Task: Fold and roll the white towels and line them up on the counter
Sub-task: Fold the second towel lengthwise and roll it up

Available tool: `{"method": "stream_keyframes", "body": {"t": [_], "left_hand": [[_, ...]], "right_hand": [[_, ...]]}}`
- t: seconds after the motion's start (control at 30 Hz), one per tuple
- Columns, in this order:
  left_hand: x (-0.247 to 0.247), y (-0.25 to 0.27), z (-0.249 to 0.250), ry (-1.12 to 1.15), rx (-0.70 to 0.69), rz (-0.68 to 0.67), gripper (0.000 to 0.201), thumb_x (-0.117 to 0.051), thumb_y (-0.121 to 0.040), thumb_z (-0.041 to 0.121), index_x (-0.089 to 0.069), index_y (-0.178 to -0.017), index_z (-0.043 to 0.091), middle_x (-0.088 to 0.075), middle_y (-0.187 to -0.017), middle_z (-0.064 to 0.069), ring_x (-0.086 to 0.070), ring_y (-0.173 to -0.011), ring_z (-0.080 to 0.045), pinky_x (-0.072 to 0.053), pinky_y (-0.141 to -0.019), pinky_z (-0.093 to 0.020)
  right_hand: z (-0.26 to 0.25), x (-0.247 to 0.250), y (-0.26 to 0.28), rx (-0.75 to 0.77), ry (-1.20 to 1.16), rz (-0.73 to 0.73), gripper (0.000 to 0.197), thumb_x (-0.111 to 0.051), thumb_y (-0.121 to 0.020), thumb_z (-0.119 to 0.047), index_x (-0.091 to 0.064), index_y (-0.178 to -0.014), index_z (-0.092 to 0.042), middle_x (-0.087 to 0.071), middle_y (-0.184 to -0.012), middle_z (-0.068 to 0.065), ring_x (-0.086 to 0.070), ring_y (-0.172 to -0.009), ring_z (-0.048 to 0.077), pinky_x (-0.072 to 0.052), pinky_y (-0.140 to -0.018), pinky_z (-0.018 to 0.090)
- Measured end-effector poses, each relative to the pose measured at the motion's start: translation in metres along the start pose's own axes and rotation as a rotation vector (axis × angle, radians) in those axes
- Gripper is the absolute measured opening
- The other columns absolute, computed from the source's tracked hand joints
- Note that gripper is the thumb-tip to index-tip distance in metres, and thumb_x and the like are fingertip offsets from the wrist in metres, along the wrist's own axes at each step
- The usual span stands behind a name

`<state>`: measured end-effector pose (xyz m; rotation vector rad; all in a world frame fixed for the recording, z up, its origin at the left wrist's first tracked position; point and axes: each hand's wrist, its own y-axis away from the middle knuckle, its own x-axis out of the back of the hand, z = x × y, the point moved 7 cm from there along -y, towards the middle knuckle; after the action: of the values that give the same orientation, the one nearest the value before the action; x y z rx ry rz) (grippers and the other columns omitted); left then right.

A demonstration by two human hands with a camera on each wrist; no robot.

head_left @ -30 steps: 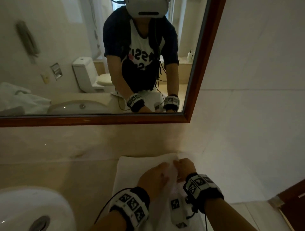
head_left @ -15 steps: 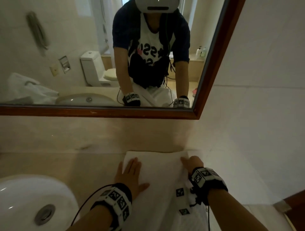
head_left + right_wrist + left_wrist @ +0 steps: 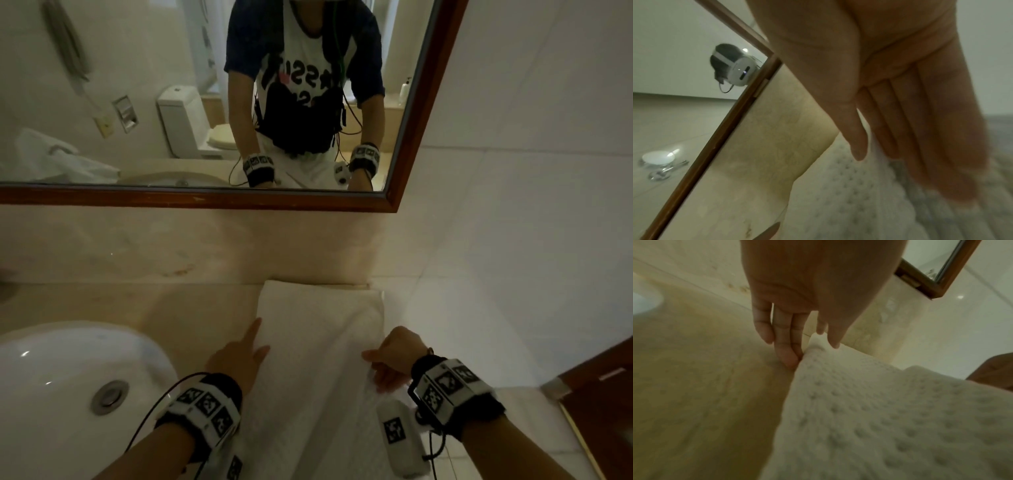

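A white waffle-textured towel (image 3: 318,325) lies flat on the beige counter (image 3: 154,308) as a long folded strip. It runs from the back wall toward me. My left hand (image 3: 239,356) lies along its left edge with fingers straight. In the left wrist view the fingertips (image 3: 789,356) touch the counter right against the towel (image 3: 879,418). My right hand (image 3: 390,356) rests on the right edge. The right wrist view shows its fingers (image 3: 900,146) straight and blurred above the towel (image 3: 859,203), holding nothing that I can see.
A white sink basin (image 3: 51,394) sits to the left of the towel. A wood-framed mirror (image 3: 205,200) hangs above the backsplash and reflects a crumpled white towel (image 3: 51,161). A white tiled wall closes the right side, and dark wood (image 3: 603,394) stands at the lower right.
My hands were bunched together at the towel's middle, then spread apart to its two side edges. Now they have slid back toward me along those edges, and the towel lies flatter.
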<state>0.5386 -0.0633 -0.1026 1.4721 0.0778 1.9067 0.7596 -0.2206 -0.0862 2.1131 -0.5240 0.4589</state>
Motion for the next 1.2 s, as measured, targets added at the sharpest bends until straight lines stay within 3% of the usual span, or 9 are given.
{"method": "stream_keyframes", "body": {"t": [0.17,0.23,0.37,0.5,0.63,0.73,0.87,1.0,1.2], "left_hand": [[-0.001,0.000,0.006,0.060,-0.071,-0.002,0.058,-0.033,-0.102,0.024,-0.001,-0.150,0.030,-0.036,-0.148,-0.008,-0.044,-0.128,-0.023,-0.034,-0.104,-0.025],[0.002,-0.001,0.005,0.063,-0.085,0.030,0.056,-0.034,-0.102,0.021,-0.006,-0.150,0.030,-0.041,-0.145,-0.008,-0.045,-0.127,-0.022,-0.034,-0.103,-0.025],[0.019,-0.010,-0.005,0.029,-0.059,0.164,0.054,-0.033,-0.101,0.021,-0.009,-0.149,0.033,-0.048,-0.137,-0.008,-0.049,-0.122,-0.022,-0.037,-0.100,-0.028],[0.020,-0.011,-0.018,0.047,-0.034,0.154,0.056,-0.035,-0.101,0.027,-0.008,-0.150,0.031,-0.053,-0.132,-0.010,-0.053,-0.117,-0.024,-0.039,-0.098,-0.029],[0.022,-0.007,-0.025,0.202,-0.054,0.090,0.064,-0.043,-0.097,0.036,-0.008,-0.149,0.029,-0.052,-0.135,-0.011,-0.052,-0.120,-0.027,-0.039,-0.101,-0.030],[0.025,-0.008,-0.026,0.325,-0.065,0.094,0.062,-0.047,-0.095,0.035,-0.014,-0.148,0.032,-0.051,-0.136,-0.012,-0.051,-0.121,-0.027,-0.038,-0.101,-0.029],[0.018,-0.013,-0.025,0.457,-0.109,0.011,0.052,-0.054,-0.093,0.019,-0.036,-0.141,0.030,-0.048,-0.138,-0.010,-0.047,-0.124,-0.025,-0.039,-0.105,-0.029],[0.003,-0.017,-0.023,0.411,-0.152,-0.063,0.052,-0.059,-0.090,0.012,-0.041,-0.138,0.024,-0.044,-0.139,-0.008,-0.043,-0.128,-0.023,-0.036,-0.109,-0.030],[-0.002,-0.010,-0.017,0.255,-0.139,-0.002,0.057,-0.046,-0.097,0.024,-0.019,-0.147,0.027,-0.039,-0.128,-0.005,-0.041,-0.123,-0.019,-0.030,-0.102,-0.019]], "right_hand": [[0.003,-0.009,-0.014,0.063,0.157,0.123,0.021,-0.055,-0.089,-0.020,-0.061,-0.081,-0.002,-0.068,-0.068,0.009,-0.068,-0.072,0.024,-0.058,-0.075,0.032],[-0.007,-0.004,-0.019,0.118,0.264,0.236,0.023,-0.048,-0.093,-0.022,-0.058,-0.085,-0.003,-0.059,-0.090,0.011,-0.062,-0.100,0.029,-0.046,-0.077,0.024],[-0.033,0.010,-0.025,0.215,0.290,0.361,0.030,-0.040,-0.097,-0.022,-0.052,-0.074,-0.008,-0.060,-0.115,0.017,-0.054,-0.111,0.029,-0.040,-0.084,0.027],[-0.022,0.001,-0.045,0.093,0.313,0.292,0.019,-0.055,-0.089,-0.023,-0.060,-0.089,-0.005,-0.059,-0.097,0.013,-0.060,-0.105,0.029,-0.045,-0.076,0.025],[-0.025,0.004,-0.052,0.024,0.152,0.175,0.033,-0.070,-0.081,-0.031,-0.050,-0.068,-0.008,-0.056,-0.075,0.006,-0.056,-0.065,0.020,-0.045,-0.048,0.019],[-0.043,0.020,-0.053,0.094,-0.008,0.282,0.047,-0.065,-0.082,-0.046,-0.050,-0.057,-0.008,-0.054,-0.058,0.004,-0.054,-0.057,0.021,-0.044,-0.055,0.025],[-0.054,0.021,-0.059,0.138,0.222,0.422,0.043,-0.057,-0.089,-0.029,-0.035,-0.055,-0.014,-0.040,-0.063,0.001,-0.050,-0.075,0.024,-0.035,-0.064,0.025],[-0.057,0.026,-0.062,0.135,0.256,0.505,0.018,-0.054,-0.090,-0.013,-0.058,-0.101,0.000,-0.061,-0.109,0.018,-0.056,-0.107,0.034,-0.044,-0.085,0.033],[-0.062,0.017,-0.055,0.066,0.297,0.425,0.041,-0.047,-0.094,-0.023,-0.039,-0.129,-0.004,-0.051,-0.130,0.019,-0.051,-0.118,0.035,-0.043,-0.095,0.038]]}}
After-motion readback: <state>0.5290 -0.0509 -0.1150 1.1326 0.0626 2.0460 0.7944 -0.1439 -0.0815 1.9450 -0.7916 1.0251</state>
